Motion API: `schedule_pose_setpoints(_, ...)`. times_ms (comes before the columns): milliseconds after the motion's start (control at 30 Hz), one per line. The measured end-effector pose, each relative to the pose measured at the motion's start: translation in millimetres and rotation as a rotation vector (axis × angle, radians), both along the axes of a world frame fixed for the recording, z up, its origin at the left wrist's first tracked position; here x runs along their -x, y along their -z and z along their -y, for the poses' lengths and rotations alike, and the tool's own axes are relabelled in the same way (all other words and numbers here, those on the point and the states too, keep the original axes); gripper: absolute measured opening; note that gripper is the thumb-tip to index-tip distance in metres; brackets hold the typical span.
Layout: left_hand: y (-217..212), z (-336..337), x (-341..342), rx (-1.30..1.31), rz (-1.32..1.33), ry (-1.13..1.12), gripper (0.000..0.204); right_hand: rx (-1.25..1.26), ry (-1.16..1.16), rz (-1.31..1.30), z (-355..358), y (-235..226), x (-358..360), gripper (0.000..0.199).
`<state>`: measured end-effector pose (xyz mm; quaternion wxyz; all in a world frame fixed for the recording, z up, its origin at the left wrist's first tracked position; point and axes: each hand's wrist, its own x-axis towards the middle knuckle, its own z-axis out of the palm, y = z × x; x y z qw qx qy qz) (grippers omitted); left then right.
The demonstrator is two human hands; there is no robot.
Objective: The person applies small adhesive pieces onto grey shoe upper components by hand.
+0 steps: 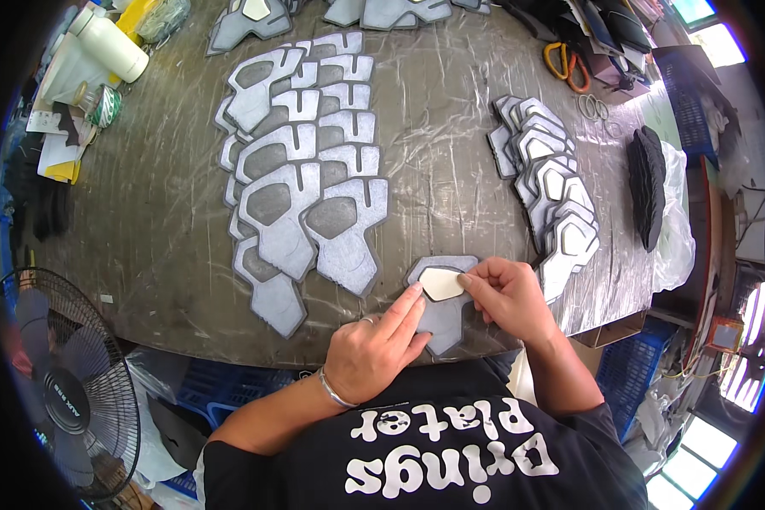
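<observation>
A grey, dark-edged cut piece (440, 326) lies flat near the table's front edge. Over its upper part sits a small cream-white panel (440, 286) with angled sides. The panel's right end is pinched between the thumb and fingers of my right hand (517, 299). My left hand (372, 350), wearing a ring and a bangle, has its fingers stretched out, with fingertips touching the panel's left end and the grey piece. Overlapping rows of similar grey pieces (348, 246) with openings lie to the left. At the right, a curved stack of pieces bears white panels (573, 240).
Plastic film covers the table (442, 153). Orange-handled scissors (567, 68) lie at the back right, a dark folded cloth item (648, 189) at the right edge. A white bottle (109, 44) stands back left. A fan (68, 399) is at the lower left, beside blue crates (221, 387).
</observation>
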<state>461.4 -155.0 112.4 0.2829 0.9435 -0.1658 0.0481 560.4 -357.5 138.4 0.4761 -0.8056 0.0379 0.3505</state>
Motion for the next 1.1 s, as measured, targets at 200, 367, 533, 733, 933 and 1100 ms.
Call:
schedule_pose_setpoints(200, 1.8, 0.4, -2.0, -0.011, 0.001, 0.032, 0.037, 0.010, 0.021, 0.032, 1.5, 5.9, 2.3, 0.024)
schedule_pose_setpoints(367, -0.6, 2.0, -4.1, -0.087, 0.000, 0.040, 0.037, 0.016, 0.056, 0.012, -1.0, 2.5, 2.2, 0.024)
schedule_pose_setpoints(533, -5.4, 2.8, -5.9, -0.083, -0.027, 0.022, 0.039, 0.019, 0.061, 0.029, -0.6, 2.7, 2.6, 0.024)
schedule_pose_setpoints(733, -3.7, 3.8, -6.1, -0.079, -0.036, 0.017, 0.039, 0.054, 0.021, 0.107, 1.1, 9.7, 3.5, 0.021)
schedule_pose_setpoints(933, -5.1, 5.1, -6.8, -0.080, -0.027, 0.012, 0.039, 0.292, -0.106, 0.483, -7.8, -5.6, 9.0, 0.039)
schedule_pose_setpoints(1100, -10.5, 6.9, -4.9, -0.115, -0.042, 0.029, 0.040, 0.372, -0.424, 0.873, -6.2, -2.7, 2.7, 0.051)
